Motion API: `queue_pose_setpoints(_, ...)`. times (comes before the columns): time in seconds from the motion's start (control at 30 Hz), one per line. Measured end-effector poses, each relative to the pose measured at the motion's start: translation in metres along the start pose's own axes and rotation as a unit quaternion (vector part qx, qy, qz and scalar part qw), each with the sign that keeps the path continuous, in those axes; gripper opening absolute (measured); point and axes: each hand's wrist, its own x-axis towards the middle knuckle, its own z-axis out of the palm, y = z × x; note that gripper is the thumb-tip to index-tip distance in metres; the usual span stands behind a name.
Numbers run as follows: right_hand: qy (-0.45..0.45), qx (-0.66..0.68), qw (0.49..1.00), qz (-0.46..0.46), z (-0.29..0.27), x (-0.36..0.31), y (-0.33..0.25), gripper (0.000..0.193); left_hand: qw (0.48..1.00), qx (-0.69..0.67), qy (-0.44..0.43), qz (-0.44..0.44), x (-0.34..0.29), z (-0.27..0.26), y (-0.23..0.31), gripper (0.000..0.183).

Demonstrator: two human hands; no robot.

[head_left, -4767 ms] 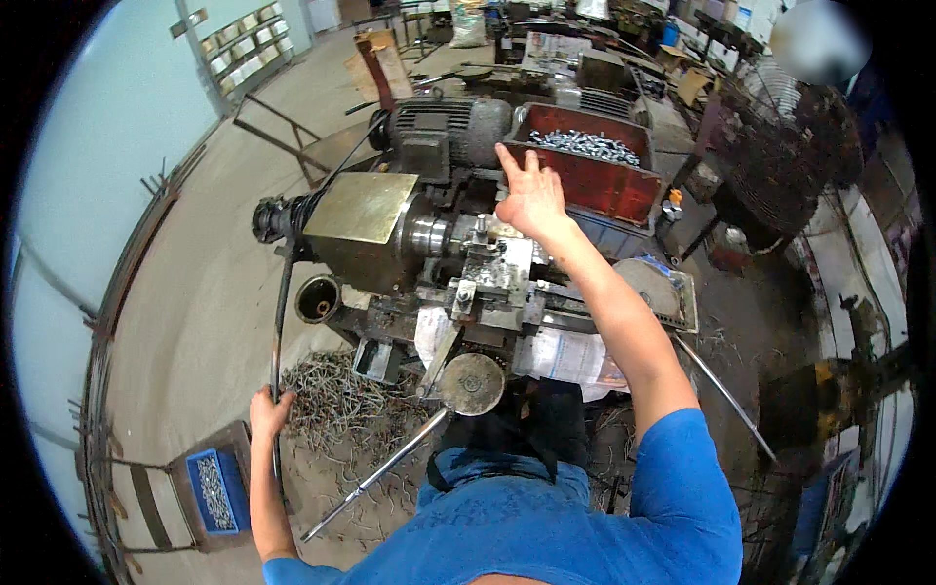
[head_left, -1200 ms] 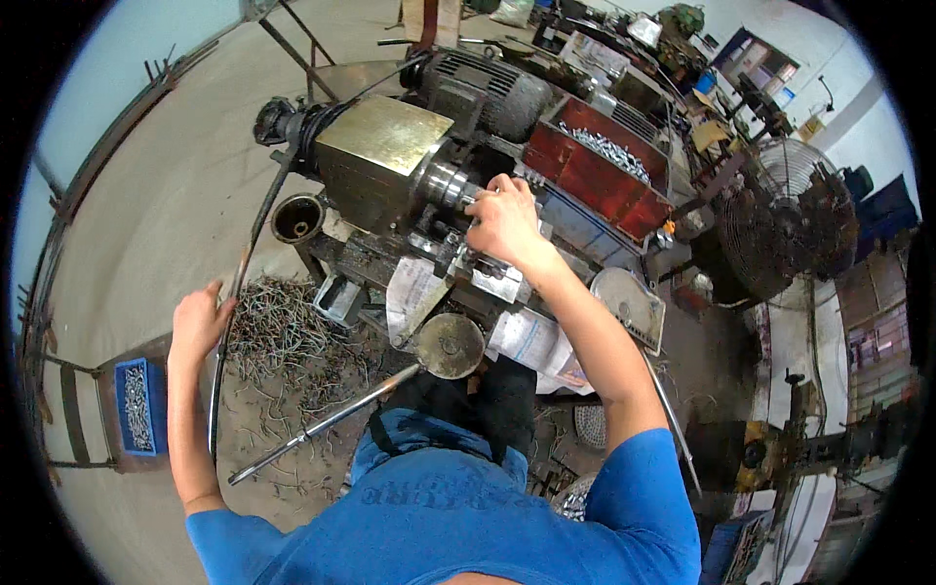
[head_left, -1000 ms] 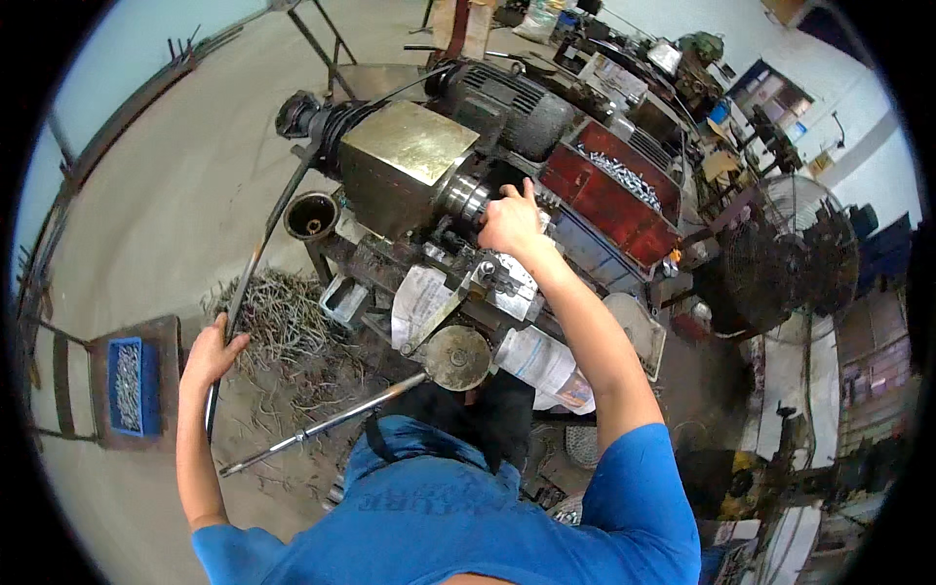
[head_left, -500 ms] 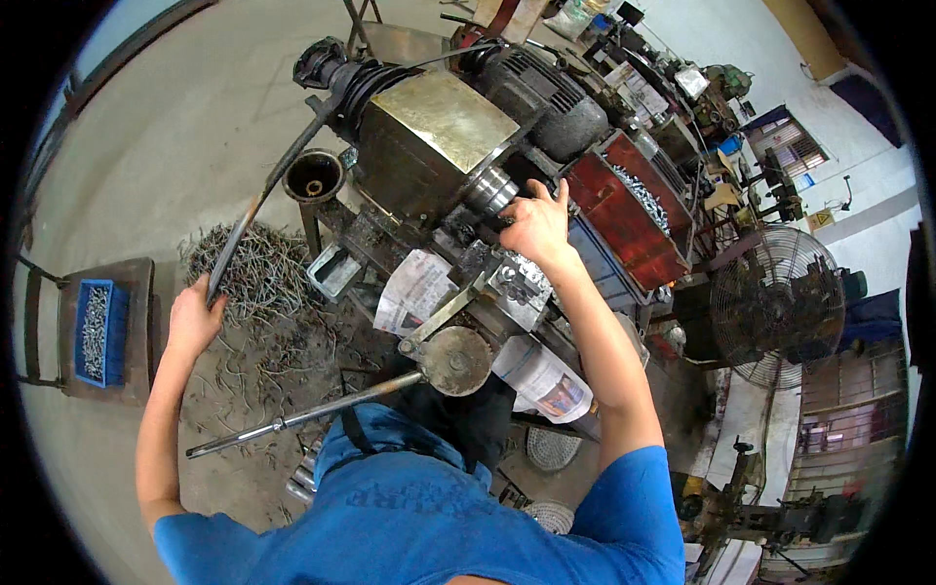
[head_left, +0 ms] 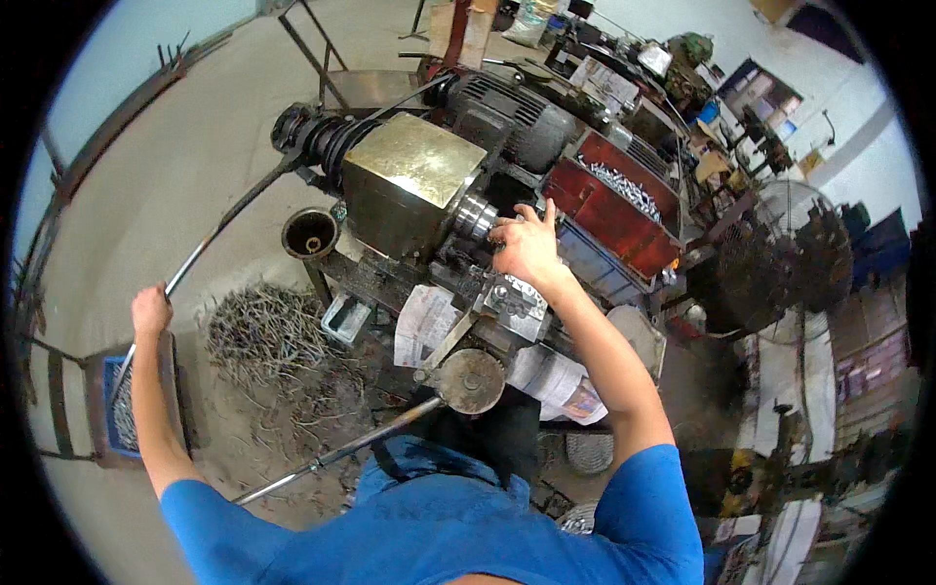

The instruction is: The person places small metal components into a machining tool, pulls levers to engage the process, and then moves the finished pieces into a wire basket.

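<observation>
Swung wider to your left than in the earlier frame, the long lever [head_left: 222,224] stands off the wiry heap [head_left: 268,327], your left hand [head_left: 151,310] closed around its shaft. Your right hand [head_left: 528,252] is at the bright spindle [head_left: 475,216], fingers [head_left: 551,214] partly spread, index raised, the others curled near the spindle's nose; whether they pinch a small piece is hidden. The lever slants from beside the brass-coloured housing [head_left: 417,156] down past your left hand, its lower end crossing the blue bin [head_left: 110,385] in view.

Small metal pieces lie in that bin and in the red box [head_left: 604,226]; the work looks under way, but how much remains cannot be told. Beyond your right fingers, the box's near edge makes that side tight. Newspaper [head_left: 424,325] and the round plate [head_left: 472,381] crowd the machine's near edge, close to your waist. Your roomier side is the left, where grey floor [head_left: 146,214] runs from the lever toward the wall.
</observation>
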Motion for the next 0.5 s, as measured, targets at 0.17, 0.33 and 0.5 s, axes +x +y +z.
queue_pose_setpoints(0.17,0.163,0.079,0.984,0.008,-0.024,-0.066,0.027,0.036,0.888,-0.306,0.331,0.087,-0.025,-0.030,0.106,0.034)
queue_pose_setpoints(0.33,0.133,0.108,0.980,0.098,-0.024,-0.164,0.073,0.038,0.876,-0.420,-0.235,-0.010,-0.043,0.071,0.252,0.064)
queue_pose_setpoints(0.5,0.099,0.117,0.954,0.256,0.003,-0.295,0.108,0.036,0.948,-0.133,-0.168,0.236,-0.053,0.070,0.337,0.039)
